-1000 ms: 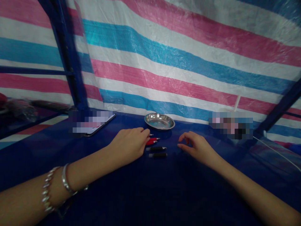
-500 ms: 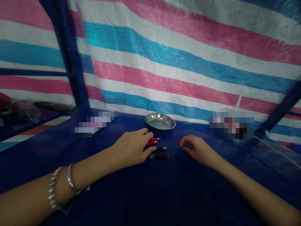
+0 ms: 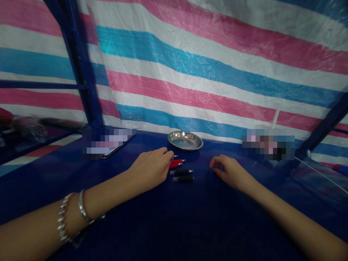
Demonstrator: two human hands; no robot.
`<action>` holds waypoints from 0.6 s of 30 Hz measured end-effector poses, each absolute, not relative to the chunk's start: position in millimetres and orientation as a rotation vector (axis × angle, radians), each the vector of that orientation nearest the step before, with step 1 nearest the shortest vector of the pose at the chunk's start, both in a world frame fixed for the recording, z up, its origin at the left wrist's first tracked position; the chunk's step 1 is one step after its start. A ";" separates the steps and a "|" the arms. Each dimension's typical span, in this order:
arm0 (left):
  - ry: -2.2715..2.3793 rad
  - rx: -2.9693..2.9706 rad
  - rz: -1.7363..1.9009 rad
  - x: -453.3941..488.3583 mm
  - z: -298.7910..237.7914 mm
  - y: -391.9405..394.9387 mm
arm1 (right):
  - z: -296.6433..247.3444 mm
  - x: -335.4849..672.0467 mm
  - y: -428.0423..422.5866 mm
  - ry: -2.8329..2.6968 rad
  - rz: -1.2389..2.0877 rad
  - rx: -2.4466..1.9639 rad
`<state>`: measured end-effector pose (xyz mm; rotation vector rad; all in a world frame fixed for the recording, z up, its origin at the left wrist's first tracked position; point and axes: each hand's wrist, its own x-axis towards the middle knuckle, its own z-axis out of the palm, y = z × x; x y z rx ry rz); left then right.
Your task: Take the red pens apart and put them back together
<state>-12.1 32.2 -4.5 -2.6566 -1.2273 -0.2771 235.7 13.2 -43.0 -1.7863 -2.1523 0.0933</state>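
My left hand [image 3: 153, 168] is over the left ends of several pens on the blue table. Its fingers are bent together around the end of a red pen [image 3: 174, 165]; the fingertips are partly hidden. Beside that lies another red pen [image 3: 179, 161], and a further pen tip [image 3: 175, 156] shows above it. Nearer to me are a black pen [image 3: 185, 172] and a second, shorter-looking black pen [image 3: 184, 178], both free of the hand. To the right of the pens rests my right hand [image 3: 231, 172], loosely curled and empty, with a gap between thumb and fingers.
A shiny round metal dish [image 3: 185, 140] stands behind the pens on the blue table [image 3: 168, 224]. A flat, blurred-out object [image 3: 111, 141] lies at the back left, another blurred object [image 3: 268, 145] at the right. Behind them hangs a striped plastic sheet [image 3: 190, 87]; a blue metal post [image 3: 78, 54] rises at left.
My left thumb has drawn back from the black pen, and that hand has shifted slightly left, uncovering it. The nearest black pen has moved slightly. My right hand has barely moved.
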 end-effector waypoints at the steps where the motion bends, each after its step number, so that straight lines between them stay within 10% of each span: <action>1: -1.198 -2.670 -0.285 -11.9 -4.9 31.4 | -42.9 235.8 13.3 -2.153 0.090 -1.774; 18: -0.998 -2.722 -0.212 -12.0 -8.7 31.3 | -34.5 229.2 7.4 -2.136 0.033 -1.671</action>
